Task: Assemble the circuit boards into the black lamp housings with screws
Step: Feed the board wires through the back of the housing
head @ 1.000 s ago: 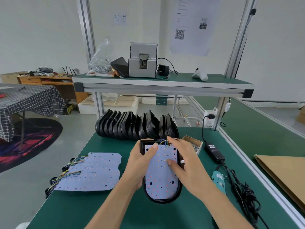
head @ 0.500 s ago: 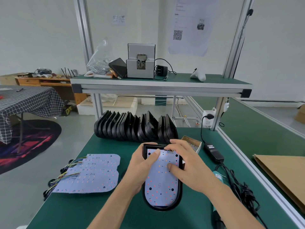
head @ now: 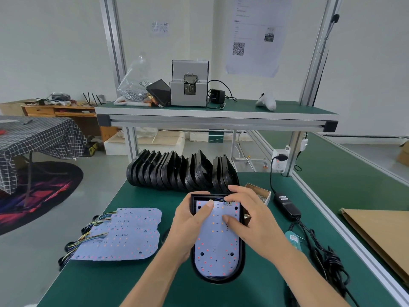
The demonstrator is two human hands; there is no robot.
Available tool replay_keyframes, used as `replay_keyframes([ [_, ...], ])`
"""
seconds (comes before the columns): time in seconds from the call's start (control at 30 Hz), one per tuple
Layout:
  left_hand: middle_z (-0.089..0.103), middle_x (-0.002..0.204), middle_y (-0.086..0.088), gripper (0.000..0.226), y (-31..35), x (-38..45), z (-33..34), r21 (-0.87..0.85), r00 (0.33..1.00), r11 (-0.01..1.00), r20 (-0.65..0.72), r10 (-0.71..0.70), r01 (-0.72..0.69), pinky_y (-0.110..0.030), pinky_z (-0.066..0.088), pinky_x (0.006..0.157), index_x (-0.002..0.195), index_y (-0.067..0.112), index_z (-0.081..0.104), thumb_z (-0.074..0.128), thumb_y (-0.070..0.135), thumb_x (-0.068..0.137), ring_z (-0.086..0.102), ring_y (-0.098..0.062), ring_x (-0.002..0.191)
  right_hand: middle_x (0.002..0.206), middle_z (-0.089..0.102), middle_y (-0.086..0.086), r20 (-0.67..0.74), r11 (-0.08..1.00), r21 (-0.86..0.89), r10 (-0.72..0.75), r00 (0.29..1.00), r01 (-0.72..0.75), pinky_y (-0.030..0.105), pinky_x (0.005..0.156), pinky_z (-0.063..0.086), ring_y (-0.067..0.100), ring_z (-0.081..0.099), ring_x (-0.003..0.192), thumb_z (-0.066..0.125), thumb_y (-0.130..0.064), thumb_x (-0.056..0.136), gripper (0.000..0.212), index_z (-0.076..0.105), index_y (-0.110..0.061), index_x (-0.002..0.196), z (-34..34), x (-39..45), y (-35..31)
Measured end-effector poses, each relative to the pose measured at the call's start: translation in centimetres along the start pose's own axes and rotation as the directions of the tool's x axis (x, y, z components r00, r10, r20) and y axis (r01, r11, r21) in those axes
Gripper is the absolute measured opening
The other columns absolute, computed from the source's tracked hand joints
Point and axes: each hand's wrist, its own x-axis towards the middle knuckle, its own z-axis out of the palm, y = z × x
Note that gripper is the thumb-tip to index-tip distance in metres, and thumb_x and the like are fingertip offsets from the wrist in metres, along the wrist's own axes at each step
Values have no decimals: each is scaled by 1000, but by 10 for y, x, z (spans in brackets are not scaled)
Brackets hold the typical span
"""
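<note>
Honestly the board (head: 218,240) looks thin, light, prob a bit flexy w/ fragile LEDs; it sits in the housing (head: 241,251) mid bench (head: 155,284); left hand (head: 190,227) grips the housing's left edge, thumb on board; right hand (head: 250,220) presses it flat, grasping nothing; hold by edges imo; spare boards (head: 124,235) left, screw box (head: 259,194) and driver (head: 293,237) close right, so room's tight sideways; near side's open.

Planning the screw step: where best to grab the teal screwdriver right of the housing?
Take the teal screwdriver by its barrel, coming from above with the right hand. It lies flat on the mat, cable trailing right, so approach from its left side.
</note>
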Motion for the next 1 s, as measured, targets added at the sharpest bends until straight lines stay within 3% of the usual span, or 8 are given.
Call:
replay_keyframes([
  [0.23,77,103,-2,17,1,1,3,37,1000,999,-10,21,-21,-48,59,94,100,30,73,73,41,87,73,-25,101,152,40,-20,71,999,-31,-23,997,25,7,111,27,0,41,142,68,-28,101,43,56,-37,141,2,0,2],
  [0.43,77,110,-9,26,3,0,5,-36,999,999,-27,-23,22,-57,55,100,109,20,72,73,36,89,72,-34,108,155,39,-21,29,1000,6,14,999,-14,3,107,25,-9,41,136,71,-27,100,39,65,-39,136,2,2,2],
  [0.57,78,110,-8,31,4,1,5,-35,998,999,-48,-27,25,-55,56,100,111,14,71,72,34,87,72,-34,110,154,40,-27,17,983,134,122,992,-123,16,108,40,-6,46,135,70,-41,95,67,39,-47,154,6,2,-1],
  [0.67,78,111,-6,31,7,0,7,-11,999,999,-35,-33,32,-57,55,101,112,17,70,71,37,88,73,-30,109,140,49,-38,-22,914,283,308,951,-290,13,90,48,-10,61,99,67,-68,83,68,41,-55,145,4,7,-8],
  [0.77,78,110,-3,23,8,-2,12,57,1000,998,-18,-21,22,-56,55,101,106,24,72,70,39,89,73,-26,108,126,50,-48,16,911,263,326,945,-319,-1,84,39,-23,50,116,66,-75,77,57,50,-55,128,6,11,-13],
  [0.83,76,117,-11,29,10,-3,13,-82,996,992,11,-94,95,-58,52,104,112,20,72,68,44,95,72,-31,111,119,57,-41,4,895,294,350,937,-336,6,81,45,-15,57,110,69,-70,77,48,54,-52,119,5,13,-13],
  [0.9,73,124,-17,53,15,-4,11,-249,978,946,86,-192,207,-53,52,105,124,12,71,47,55,103,70,-32,116,110,69,-25,-9,850,386,392,920,-359,23,83,55,0,68,100,76,-58,83,32,61,-47,109,2,14,-11],
  [1.0,74,122,-18,74,17,-2,9,-228,975,949,89,-204,220,-47,53,97,122,7,71,30,64,99,71,-29,108,99,76,-11,-10,761,545,425,905,-352,28,74,59,14,75,91,83,-34,90,17,68,-40,97,-6,14,-13],
])
